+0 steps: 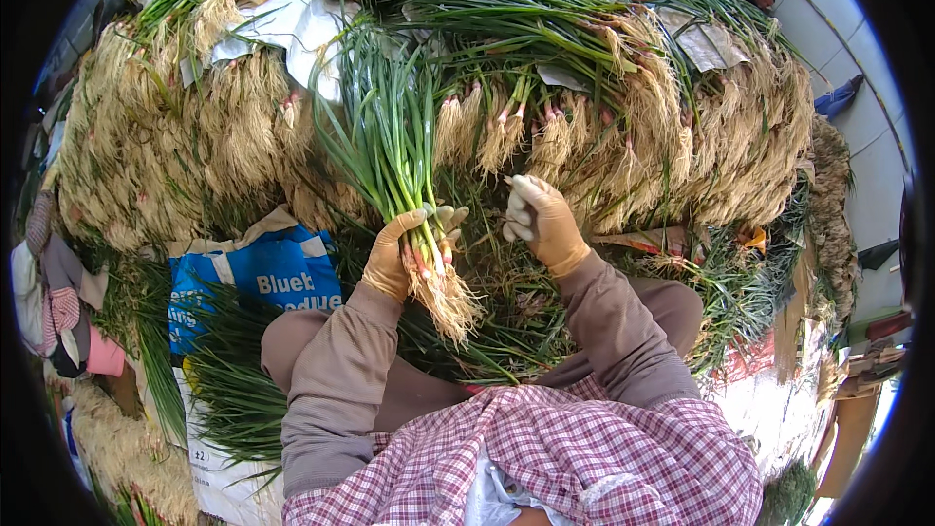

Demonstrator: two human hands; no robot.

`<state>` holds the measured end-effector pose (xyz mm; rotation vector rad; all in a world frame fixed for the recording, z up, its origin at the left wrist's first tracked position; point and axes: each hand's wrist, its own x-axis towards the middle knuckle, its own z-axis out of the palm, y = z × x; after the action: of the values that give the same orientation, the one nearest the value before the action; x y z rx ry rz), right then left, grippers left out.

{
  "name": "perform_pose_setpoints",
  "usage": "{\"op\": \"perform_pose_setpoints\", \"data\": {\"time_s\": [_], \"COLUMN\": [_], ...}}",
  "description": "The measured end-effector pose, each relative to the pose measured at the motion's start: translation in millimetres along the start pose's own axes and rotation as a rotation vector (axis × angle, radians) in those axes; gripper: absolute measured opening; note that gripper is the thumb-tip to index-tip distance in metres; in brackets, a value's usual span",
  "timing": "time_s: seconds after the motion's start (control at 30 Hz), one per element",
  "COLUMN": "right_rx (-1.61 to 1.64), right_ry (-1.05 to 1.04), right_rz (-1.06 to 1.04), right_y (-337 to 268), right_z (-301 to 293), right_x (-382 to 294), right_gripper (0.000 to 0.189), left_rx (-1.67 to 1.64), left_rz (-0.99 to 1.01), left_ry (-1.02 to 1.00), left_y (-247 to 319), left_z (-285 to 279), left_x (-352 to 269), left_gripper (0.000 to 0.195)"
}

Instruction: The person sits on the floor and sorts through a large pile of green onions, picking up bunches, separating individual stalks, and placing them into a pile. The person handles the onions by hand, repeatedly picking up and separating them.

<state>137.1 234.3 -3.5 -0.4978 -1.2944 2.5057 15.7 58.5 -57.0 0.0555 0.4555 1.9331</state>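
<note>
My left hand (391, 252), in a tan and grey work glove, grips a bunch of green garlic-like plants (398, 153). Their long leaves point away from me, and the pale stringy roots (445, 299) hang below my fingers towards my lap. Pinkish stem bases show just above the roots. To the right of the bunch is my right hand (544, 223), gloved the same way, with its fingers curled in. A tiny pale bit shows at its fingertips; whether it is a held scrap is unclear. Loose leaves and trimmings (504, 307) lie beneath both hands.
A long heap of rooted plants (241, 117) spans the far side, roots facing me. Leafy plants (234, 380) lie on a blue and white printed sack (292, 263) at left. More greens (730, 292) are at right. A person's clothed arm (55, 292) shows at far left.
</note>
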Motion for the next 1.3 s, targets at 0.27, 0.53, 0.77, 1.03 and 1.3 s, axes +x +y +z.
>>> {"op": "perform_pose_setpoints", "data": {"time_s": [0.27, 0.53, 0.77, 1.03, 1.3], "right_rx": [-0.527, 0.306, 0.182, -0.12, -1.84], "right_ry": [-0.237, -0.02, 0.026, -0.009, -0.38], "right_rz": [0.068, -0.115, 0.214, -0.125, 0.067], "right_y": [46, -8, 47, 12, -39], "right_z": [25, 5, 42, 47, -6], "right_x": [-16, 0, 48, -9, 19], "right_gripper": [0.023, 0.023, 0.016, 0.016, 0.024], "left_rx": [-0.065, -0.188, -0.078, -0.049, -0.249], "left_rz": [-0.083, 0.081, 0.061, 0.087, 0.137], "left_ry": [-0.029, -0.07, -0.049, 0.159, -0.412], "left_y": [-3, 0, -5, -5, 26], "left_z": [5, 4, -2, 10, 30], "left_x": [2, -7, -7, -3, -28], "left_gripper": [0.019, 0.01, 0.016, 0.013, 0.048]}}
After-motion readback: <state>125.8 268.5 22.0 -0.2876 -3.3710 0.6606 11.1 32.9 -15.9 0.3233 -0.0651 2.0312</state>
